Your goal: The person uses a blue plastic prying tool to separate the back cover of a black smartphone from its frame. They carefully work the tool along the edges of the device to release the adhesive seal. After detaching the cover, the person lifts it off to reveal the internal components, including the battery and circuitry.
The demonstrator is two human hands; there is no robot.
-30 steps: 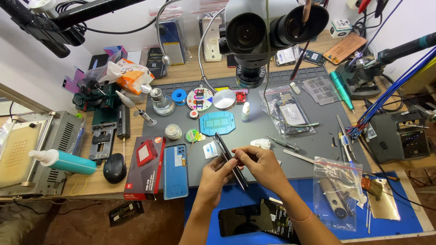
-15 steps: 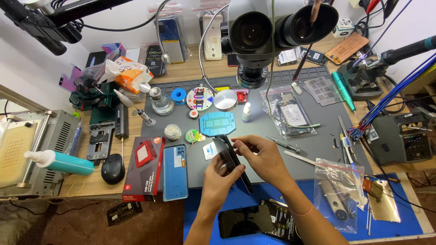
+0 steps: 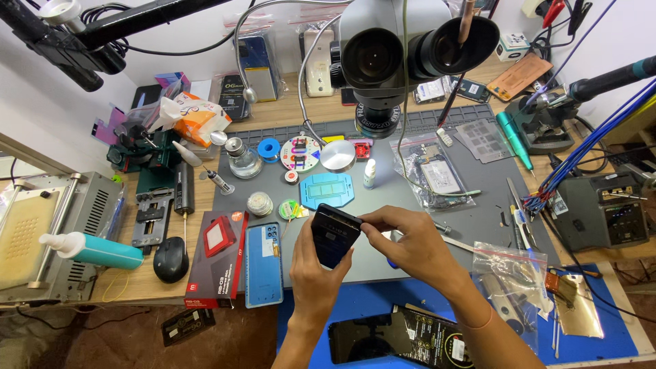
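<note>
Left hand [image 3: 316,272] in a firm grip around the lower half of a dark phone [image 3: 333,234], thumb and fingers wrapped on its sides; right hand [image 3: 408,242] pinching the phone's top right corner between fingertips. Phone now raised upright and turned face-on toward the camera, where half a second ago tilted edge-on and lower between the palms: back surface now exposed for inspection or prying at the edge, judging by the pinch. Held above the grey mat [image 3: 478,212], near its front edge. Phone body: glossy black, flat, rounded corners, thin rim. Just left: a blue phone back panel [image 3: 264,263] lying flat, matte, beside a red-and-black carton [image 3: 217,258]. Behind: a light-blue plastic frame [image 3: 327,189], small round tins and a solder spool [image 3: 271,147]. Right: clear crinkled plastic bags [image 3: 511,273]. Above: a microscope head [image 3: 410,48], dark twin eyepieces. Below, on the blue counter pad [image 3: 301,321]: another black phone [image 3: 372,338], shiny.
</note>
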